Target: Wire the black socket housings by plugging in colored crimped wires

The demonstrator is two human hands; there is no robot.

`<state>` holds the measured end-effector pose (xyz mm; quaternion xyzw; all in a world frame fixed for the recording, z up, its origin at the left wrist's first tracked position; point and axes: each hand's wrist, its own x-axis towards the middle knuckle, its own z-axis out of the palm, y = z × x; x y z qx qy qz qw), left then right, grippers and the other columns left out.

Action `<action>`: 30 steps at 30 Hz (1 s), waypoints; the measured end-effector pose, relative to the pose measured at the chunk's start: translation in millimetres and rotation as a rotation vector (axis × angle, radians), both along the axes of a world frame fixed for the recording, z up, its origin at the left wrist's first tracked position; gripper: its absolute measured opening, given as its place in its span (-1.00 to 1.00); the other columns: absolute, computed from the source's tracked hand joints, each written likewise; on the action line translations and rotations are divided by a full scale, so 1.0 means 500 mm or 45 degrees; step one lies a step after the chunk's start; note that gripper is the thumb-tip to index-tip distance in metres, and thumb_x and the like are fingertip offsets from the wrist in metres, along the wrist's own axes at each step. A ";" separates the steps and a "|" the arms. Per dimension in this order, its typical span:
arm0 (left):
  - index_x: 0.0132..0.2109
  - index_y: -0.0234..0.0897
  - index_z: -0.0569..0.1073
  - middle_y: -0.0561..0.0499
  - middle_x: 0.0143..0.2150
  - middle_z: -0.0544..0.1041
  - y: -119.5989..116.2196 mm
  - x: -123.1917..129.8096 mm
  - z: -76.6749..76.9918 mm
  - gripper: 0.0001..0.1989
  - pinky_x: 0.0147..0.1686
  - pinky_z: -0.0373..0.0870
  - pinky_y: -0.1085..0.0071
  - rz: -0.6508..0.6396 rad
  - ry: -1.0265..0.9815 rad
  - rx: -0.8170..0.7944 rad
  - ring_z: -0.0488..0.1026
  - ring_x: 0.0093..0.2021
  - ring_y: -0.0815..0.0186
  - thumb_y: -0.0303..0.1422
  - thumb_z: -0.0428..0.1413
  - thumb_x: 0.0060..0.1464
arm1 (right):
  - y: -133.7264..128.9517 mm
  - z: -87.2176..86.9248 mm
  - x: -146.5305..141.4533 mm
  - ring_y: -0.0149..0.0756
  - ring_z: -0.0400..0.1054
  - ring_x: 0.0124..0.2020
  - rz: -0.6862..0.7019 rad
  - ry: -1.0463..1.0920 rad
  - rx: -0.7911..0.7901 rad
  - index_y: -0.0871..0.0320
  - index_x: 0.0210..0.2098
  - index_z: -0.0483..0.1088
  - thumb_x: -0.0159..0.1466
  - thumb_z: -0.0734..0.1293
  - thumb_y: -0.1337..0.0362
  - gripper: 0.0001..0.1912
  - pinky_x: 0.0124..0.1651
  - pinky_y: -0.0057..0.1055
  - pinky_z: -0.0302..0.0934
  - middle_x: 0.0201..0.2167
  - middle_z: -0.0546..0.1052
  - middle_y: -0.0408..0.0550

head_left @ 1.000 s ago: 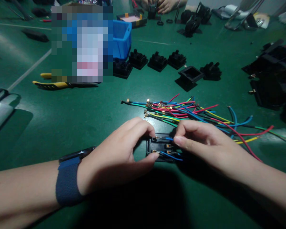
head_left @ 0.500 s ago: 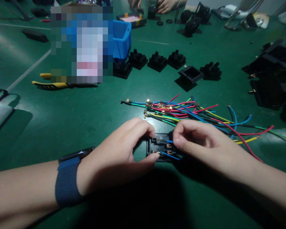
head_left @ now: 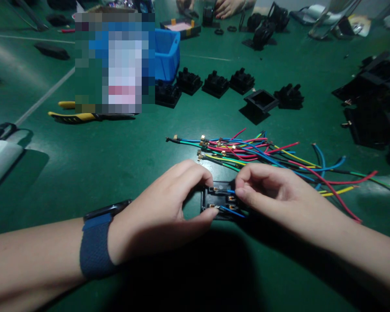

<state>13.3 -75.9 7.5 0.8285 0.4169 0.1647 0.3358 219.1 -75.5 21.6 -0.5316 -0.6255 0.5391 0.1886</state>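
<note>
A black plastic socket housing (head_left: 219,199) with brass terminals lies on the green table between my hands. My left hand (head_left: 182,195) grips its left side, fingers at the far edge and thumb at the near one. Pinched between the thumb and fingertips of my right hand (head_left: 263,186) is a blue wire (head_left: 230,191), whose other end lies at the housing's upper terminal. A second blue wire (head_left: 232,211) runs from the lower left terminal, beside my left thumb. Just beyond my hands lies a loose bundle of coloured wires (head_left: 247,145) with brass end clips.
Several black housings (head_left: 215,82) stand in a row farther back, near a blue bin (head_left: 167,54). Yellow-handled pliers (head_left: 74,117) lie at the left, partly behind a blurred patch. Dark plastic parts (head_left: 367,125) are piled at right. Another person's hand (head_left: 225,8) shows at the far edge.
The view has shifted slightly, so things appear a little farther right. Both hands keep almost the same hold; the right fingertips stay on the blue wire.
</note>
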 end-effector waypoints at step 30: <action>-0.34 -0.25 0.38 0.21 -0.47 0.37 0.007 0.001 -0.003 -0.97 -0.46 0.20 0.67 0.138 -0.148 -0.173 0.29 -0.48 0.57 -0.46 0.06 0.04 | -0.003 -0.002 -0.005 -0.53 0.01 -0.60 -0.049 -0.005 -0.014 0.17 -0.55 0.25 0.06 0.25 0.39 -0.92 -0.57 -0.57 -0.08 -0.65 0.15 -0.28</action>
